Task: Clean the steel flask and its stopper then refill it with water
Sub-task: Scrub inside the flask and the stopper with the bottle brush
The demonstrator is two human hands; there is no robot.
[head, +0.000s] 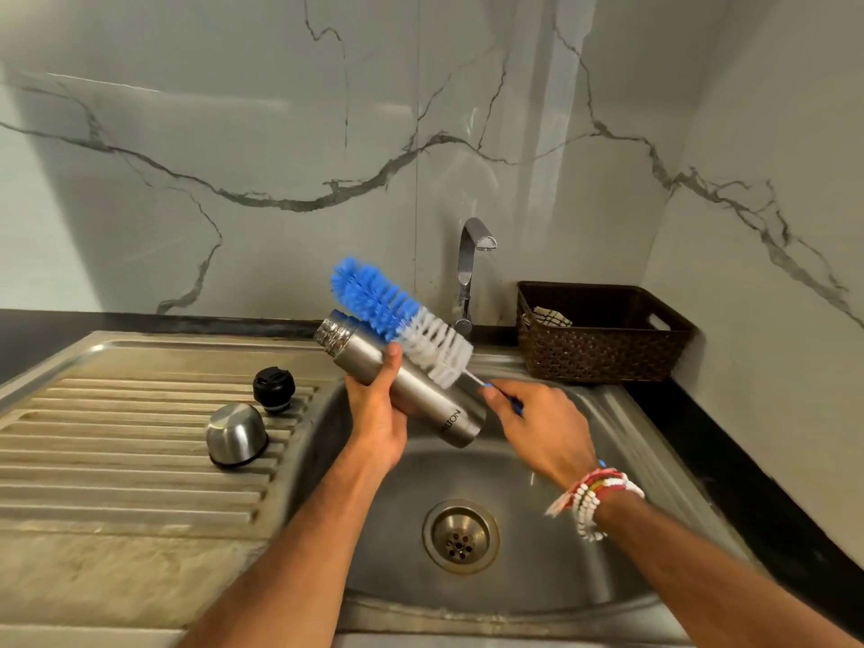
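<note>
The steel flask [411, 385] sits at the centre of the frame, held above the sink [537, 591]; it is tilted, its open threaded mouth pointing to the upper left and its base to the lower right. The left hand [378, 413] grips the flask round its middle, fingers curled under the body and thumb laid over the upper side; the right hand [537, 427] is closed on the thin blue handle of a bottle brush [397, 320], pinching it just right of the flask's base. The brush is outside the flask and lies along its far upper side; the blue bristles reach past the mouth toward the upper left and the white bristles are nearer the handle; whether the bristles press on the steel cannot be told.

On the ribbed drainboard [117, 460] at the left of the frame the black stopper [274, 388] stands upright; just below and left of it the steel cap [236, 434] rests mouth down; the two are near each other but apart.

A curved tap [470, 268] rises behind the brush against the veined marble wall; a dark woven basket [598, 348] stands at the right on the black bench [710, 441], with a checked cloth [551, 316] in its left corner; beaded bracelets [594, 498] circle the right wrist; the drain [460, 536] shows in the basin below the hands.
</note>
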